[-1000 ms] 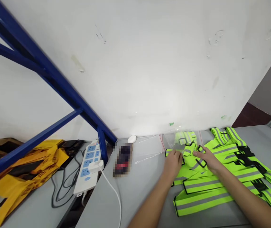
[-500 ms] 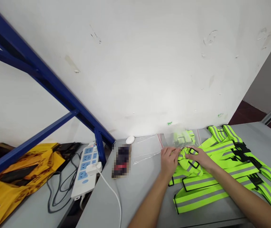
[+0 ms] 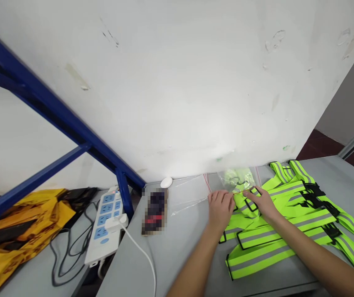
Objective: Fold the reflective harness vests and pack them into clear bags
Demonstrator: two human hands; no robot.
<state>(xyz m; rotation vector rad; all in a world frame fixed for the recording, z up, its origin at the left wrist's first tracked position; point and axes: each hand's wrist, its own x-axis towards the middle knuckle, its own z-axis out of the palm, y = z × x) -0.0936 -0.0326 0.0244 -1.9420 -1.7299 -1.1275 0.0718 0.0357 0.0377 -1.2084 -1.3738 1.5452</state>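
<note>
A clear zip bag (image 3: pixel 238 176) with folded neon-yellow reflective strap inside lies against the wall. Its red-lined mouth stretches between my two hands. My left hand (image 3: pixel 222 207) has its fingers curled over the left end of that mouth. At the right end, my right hand (image 3: pixel 264 203) pinches the bag's edge with thumb and fingers. Just below the mouth sits more strap with black buckles (image 3: pixel 251 206), partly hidden by my fingers. Several neon-yellow reflective straps (image 3: pixel 266 256) with grey stripes and black clips lie beneath and right of my hands.
Flat clear bags (image 3: pixel 189 192) lie left of my hands, near a blurred-out phone-like object (image 3: pixel 154 212) and a white disc (image 3: pixel 166 182). A power strip (image 3: pixel 105 227) with a white cable stands beyond the table's left edge. A blue metal frame (image 3: pixel 71 123) slants across the left.
The bag's red-lined mouth now shows drawn across between my hands, over the strap bundle. My right fingers have shifted up to its edge. The view has turned slightly.
</note>
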